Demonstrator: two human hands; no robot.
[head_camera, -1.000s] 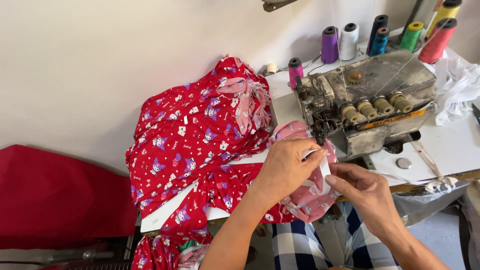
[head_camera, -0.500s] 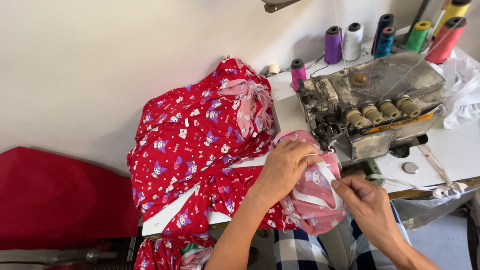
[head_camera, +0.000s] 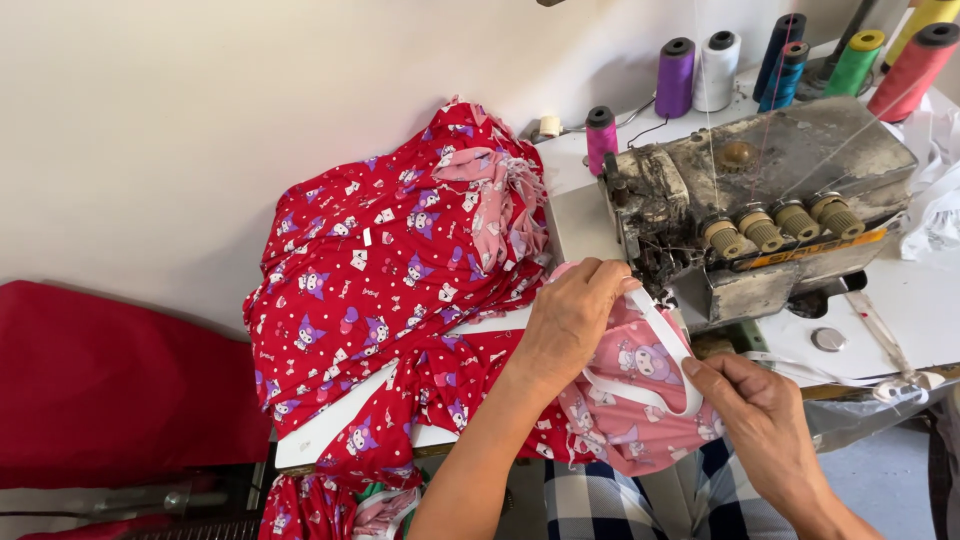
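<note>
The left hand (head_camera: 572, 318) presses the pink cloth (head_camera: 640, 410) and pinches the white band (head_camera: 662, 352). The right hand (head_camera: 762, 415) pinches the band's lower end. The band runs slanted between both hands, beside the sewing machine (head_camera: 760, 215).

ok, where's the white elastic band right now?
Head view, lower centre-right: the white elastic band is stretched between the left hand and right hand, over pink fabric.

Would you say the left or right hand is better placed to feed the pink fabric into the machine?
Probably left: the left hand presses the pink fabric beside the sewing machine.
</note>
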